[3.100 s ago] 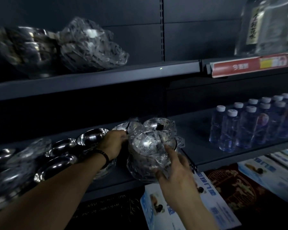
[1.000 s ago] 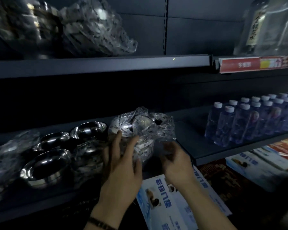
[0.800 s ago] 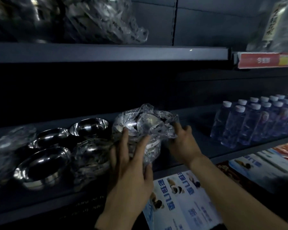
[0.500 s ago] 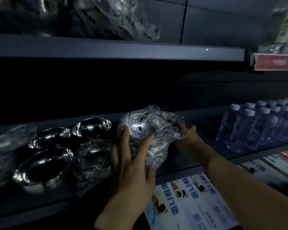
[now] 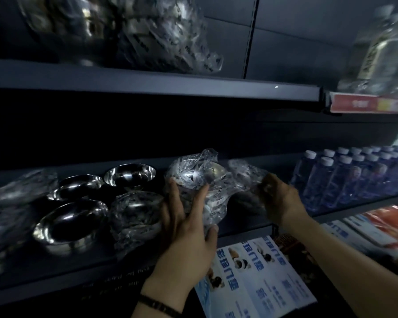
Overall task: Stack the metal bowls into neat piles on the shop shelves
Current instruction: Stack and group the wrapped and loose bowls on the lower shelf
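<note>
Fingers (image 5: 175, 200) of the left hand (image 5: 186, 235) are spread and straight. From the head view we see them pressed flat on the near side of the wrapped bowls (image 5: 193, 175), which stand on the middle shelf (image 5: 244, 228) near its front edge. The right hand (image 5: 280, 200) curls its fingers into the loose plastic wrap (image 5: 244, 173) at the stack's right, though blur softens them. Bare bowls (image 5: 69, 226) lie just left of the stack; water bottles (image 5: 345, 177) stand well to its right.
</note>
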Tool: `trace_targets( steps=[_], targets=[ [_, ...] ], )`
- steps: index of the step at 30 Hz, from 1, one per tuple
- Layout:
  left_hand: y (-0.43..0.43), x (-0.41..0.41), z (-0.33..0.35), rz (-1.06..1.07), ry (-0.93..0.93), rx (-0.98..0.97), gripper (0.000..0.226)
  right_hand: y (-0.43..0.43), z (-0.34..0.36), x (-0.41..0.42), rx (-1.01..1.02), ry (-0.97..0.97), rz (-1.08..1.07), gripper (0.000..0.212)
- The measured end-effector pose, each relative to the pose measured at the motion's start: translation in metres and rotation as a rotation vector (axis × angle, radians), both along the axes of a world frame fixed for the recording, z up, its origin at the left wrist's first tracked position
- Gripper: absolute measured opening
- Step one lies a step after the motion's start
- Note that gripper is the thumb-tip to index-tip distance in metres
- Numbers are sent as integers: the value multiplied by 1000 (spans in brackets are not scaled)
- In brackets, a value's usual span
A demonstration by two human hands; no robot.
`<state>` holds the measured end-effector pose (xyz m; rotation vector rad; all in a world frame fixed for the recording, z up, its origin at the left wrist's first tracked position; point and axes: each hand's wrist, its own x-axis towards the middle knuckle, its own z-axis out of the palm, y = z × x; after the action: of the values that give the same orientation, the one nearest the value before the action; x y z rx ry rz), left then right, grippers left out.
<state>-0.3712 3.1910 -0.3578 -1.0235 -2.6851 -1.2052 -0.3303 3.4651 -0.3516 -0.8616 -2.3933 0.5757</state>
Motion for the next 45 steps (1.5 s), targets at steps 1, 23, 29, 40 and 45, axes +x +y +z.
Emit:
trace_targets(
  steps=[1,23,29,40,45],
  targets=[
    [-2,2,1,-14,-18,-8,90,-6,7,11,14,41,10,29],
    [-48,-4,8,-93,-11,-106,100,-131,94,-2,238,97,343,24],
    [-53,-14,10,-90,-29,19,110,-125,69,-20,326,-23,356,16],
    [-43,-25,6,-140,-16,162,103,-113,66,-25,460,-188,399,30],
    [-38,-28,4,-187,-113,278,103,-121,63,-10,248,61,386,21]
  ],
)
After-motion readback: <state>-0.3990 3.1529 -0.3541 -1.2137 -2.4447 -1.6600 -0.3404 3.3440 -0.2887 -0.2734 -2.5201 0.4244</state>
